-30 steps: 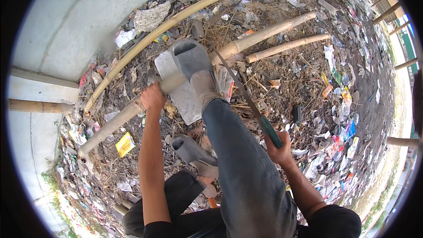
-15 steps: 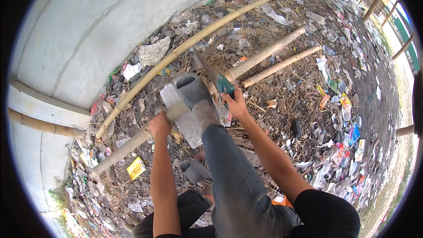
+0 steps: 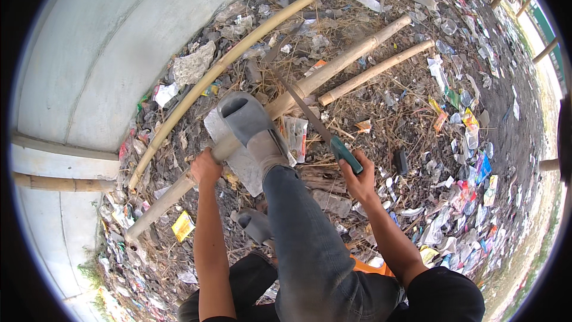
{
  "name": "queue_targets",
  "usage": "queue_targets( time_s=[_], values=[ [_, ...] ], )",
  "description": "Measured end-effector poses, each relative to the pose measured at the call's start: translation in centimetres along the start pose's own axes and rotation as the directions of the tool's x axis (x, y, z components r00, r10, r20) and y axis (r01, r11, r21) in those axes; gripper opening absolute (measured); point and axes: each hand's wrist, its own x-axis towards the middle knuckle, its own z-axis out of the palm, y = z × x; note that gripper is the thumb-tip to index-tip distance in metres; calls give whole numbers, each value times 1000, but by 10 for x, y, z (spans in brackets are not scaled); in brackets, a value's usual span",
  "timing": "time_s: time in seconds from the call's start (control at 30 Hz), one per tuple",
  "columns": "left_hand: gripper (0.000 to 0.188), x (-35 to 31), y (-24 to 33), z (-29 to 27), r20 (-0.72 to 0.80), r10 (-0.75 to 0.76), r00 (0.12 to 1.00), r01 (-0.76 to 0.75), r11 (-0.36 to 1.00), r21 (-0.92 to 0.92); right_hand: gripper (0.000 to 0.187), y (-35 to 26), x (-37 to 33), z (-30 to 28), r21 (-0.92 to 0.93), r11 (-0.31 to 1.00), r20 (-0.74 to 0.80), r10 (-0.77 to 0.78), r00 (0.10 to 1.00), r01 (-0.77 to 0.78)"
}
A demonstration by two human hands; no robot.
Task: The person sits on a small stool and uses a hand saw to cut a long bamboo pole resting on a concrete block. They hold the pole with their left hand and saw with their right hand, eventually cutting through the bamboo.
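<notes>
Nearest, the person's jeans-clad leg point(image 3: 310, 244) runs up the middle, splitting the space between the two arms; the other foot's grey slipper point(image 3: 255, 225) rests on the littered ground just beside the left forearm. The left hand point(image 3: 205, 168) is closed around the thick bamboo pole point(image 3: 333, 68), which lies slanted from lower left to upper right, and a grey slipper point(image 3: 247, 120) presses down on the pole just beyond that hand, over a pale flat stone point(image 3: 238, 164). To the right of the leg, the right hand point(image 3: 359, 180) is wrapped tight on the green handle of a handsaw point(image 3: 310, 116), whose blade slants up and left and crosses the pole just past the slipper. Right of the saw the ground is open but strewn with plastic wrappers point(image 3: 465, 173) and dry straw. Beyond, a thinner bamboo stick point(image 3: 375, 71) lies near the thick pole, and a long thin curved cane point(image 3: 238, 53) runs along the foot of the grey concrete wall point(image 3: 107, 53) that closes off the left side.
</notes>
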Motion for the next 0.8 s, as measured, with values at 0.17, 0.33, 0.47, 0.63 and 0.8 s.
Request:
queue_targets(
  time_s=[0.17,0.33,0.47,0.63,0.8],
  values=[
    [41,0,6,-3,-10,8,1000,-8,1000,3,22,-3,3,-17,-12,991,165,-130,978,133],
    [38,2,0,3,-16,21,1000,-21,1000,6,22,-4,4,-17,88,995,305,12,952,-41],
    [39,1,3,1,-32,32,999,-32,999,-1,19,1,4,-20,51,996,360,44,932,-67],
    [40,-1,2,1,-50,38,998,-38,999,-2,21,-7,3,-20,139,989,399,-14,917,-46],
    [39,0,3,-1,-19,4,1000,-5,1000,-3,22,-9,2,-23,224,910,506,198,839,-350]
  ],
)
